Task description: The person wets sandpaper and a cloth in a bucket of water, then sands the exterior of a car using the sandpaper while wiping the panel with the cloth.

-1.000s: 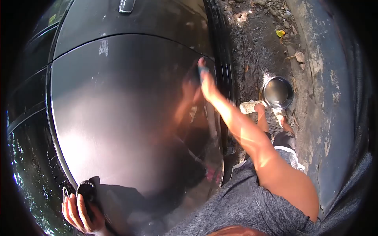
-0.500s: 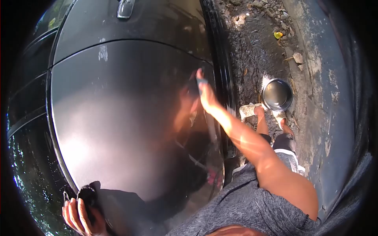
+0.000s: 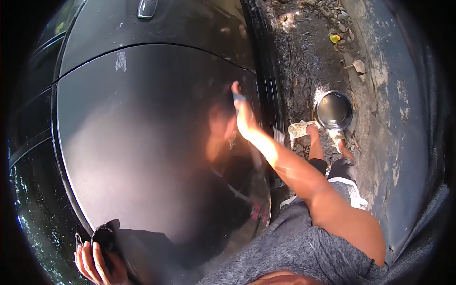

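Note:
A dark car door panel fills the left and middle of the view, with a reflection of the arm on it. Against its right side, my right hand presses a small blue-grey pad, thumb pointing up. At the lower left my left hand curls its fingers round a black cloth at the window edge. Part of that cloth lies hidden behind the fingers.
A round metal basin of liquid stands on the muddy ground by my feet in light shoes. A worn wall runs along the right. A door handle is at the top.
My right hand with the pad has moved down and slightly left along the panel's right side. The left hand keeps its grip on the cloth. The view has shifted slightly.

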